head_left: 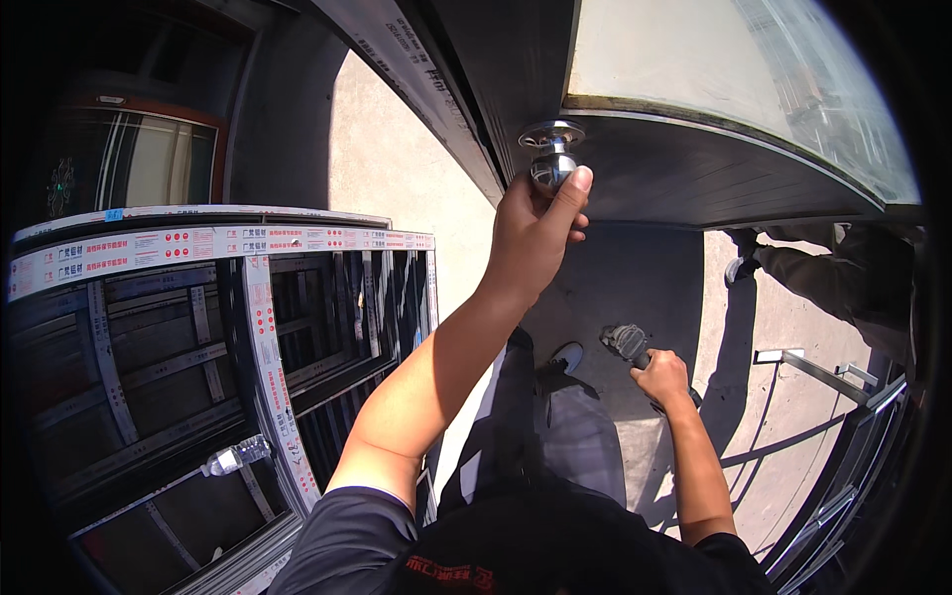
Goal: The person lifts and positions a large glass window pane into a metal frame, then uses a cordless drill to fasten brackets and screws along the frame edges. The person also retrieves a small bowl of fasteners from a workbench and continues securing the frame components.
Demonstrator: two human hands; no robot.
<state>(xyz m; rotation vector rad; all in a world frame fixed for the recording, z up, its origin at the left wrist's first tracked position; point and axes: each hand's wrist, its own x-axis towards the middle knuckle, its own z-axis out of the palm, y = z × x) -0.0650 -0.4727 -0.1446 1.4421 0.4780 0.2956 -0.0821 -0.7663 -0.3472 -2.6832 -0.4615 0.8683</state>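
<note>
A round, shiny metal door knob (552,171) projects from a dark door (654,164). My left hand (534,233) reaches up with its fingers wrapped round the knob. Lower and to the right, my right hand (664,379) is closed round a dark grey tool (627,342) with a wide, rough-looking head. That tool looks like a power tool, but its exact kind cannot be made out. It hangs above the shaded floor beside my legs, apart from the door.
At the left stand several dark window frames (260,327) with white printed protective film, and a clear plastic bottle (238,455) is among them. The door has a glass pane (734,59). Another person (828,273) is at the right. More frames (843,496) lean at the lower right.
</note>
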